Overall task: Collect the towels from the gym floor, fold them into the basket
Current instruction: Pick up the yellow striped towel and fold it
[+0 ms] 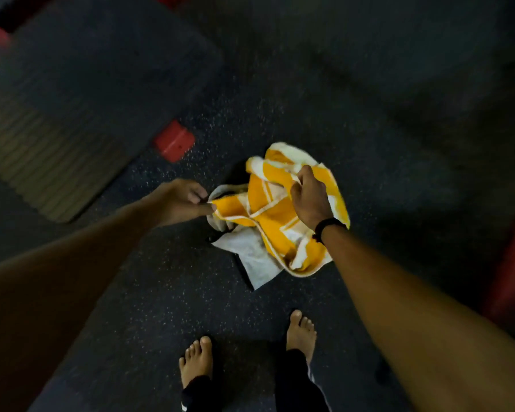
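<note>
On the dark, speckled rubber floor [167,292] of a dimly lit gym, a barefoot person bends over a yellow-and-white towel [272,209]. The left hand [182,200] pinches one corner of it between thumb and fingertips, while the right hand [308,197], a black band at its wrist, has its fingers curled round a bunched fold near the middle. The towel is crumpled and part-lifted, and a grey-white towel [250,257] lies on the floor just under it, touching it. No basket is in view. The likely slip from here: pulling the yellow towel up could drag the pale one with it, or the thin corner pinch could give way and let the cloth drop. A ribbed equipment platform [51,162] with a red end cap [174,141] sits near, to the left.
</note>
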`<state>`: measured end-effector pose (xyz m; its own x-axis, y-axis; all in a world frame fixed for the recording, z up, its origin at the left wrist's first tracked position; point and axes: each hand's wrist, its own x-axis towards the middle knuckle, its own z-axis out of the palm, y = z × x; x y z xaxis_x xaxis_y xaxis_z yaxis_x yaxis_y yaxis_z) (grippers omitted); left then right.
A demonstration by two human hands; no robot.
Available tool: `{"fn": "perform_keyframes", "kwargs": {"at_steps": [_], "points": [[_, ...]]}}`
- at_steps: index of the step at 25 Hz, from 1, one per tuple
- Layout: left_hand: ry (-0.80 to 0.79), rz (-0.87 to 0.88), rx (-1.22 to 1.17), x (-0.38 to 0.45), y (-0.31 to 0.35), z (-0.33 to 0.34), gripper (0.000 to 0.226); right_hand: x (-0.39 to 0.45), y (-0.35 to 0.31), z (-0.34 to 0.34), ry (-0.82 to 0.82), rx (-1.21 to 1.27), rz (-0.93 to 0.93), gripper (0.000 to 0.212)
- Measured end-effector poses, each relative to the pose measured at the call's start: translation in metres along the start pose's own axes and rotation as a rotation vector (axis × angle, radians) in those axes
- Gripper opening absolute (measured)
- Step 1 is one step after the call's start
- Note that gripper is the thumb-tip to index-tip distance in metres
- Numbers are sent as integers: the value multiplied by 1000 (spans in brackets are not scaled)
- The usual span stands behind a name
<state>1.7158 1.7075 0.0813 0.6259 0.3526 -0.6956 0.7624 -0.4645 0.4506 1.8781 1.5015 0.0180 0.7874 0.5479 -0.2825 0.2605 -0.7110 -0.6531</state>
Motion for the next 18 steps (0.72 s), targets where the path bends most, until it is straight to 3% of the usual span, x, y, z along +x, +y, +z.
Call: {"fn": "perform_keyframes", "kwargs": {"at_steps": [3, 12, 15, 18], "points": [[32, 34, -23, -58, 49, -74, 38, -2, -70, -116, 34, 48, -128, 6], [319, 301, -12, -279, 240, -318, 39, -64, -357, -417, 113, 25, -294, 5], [448, 343, -2, -364, 258, -393, 39, -89, -456, -472, 142, -54, -411, 6], [628, 296, 8, -456, 233, -458, 39, -111, -550, -508, 161, -149, -541, 8]]}}
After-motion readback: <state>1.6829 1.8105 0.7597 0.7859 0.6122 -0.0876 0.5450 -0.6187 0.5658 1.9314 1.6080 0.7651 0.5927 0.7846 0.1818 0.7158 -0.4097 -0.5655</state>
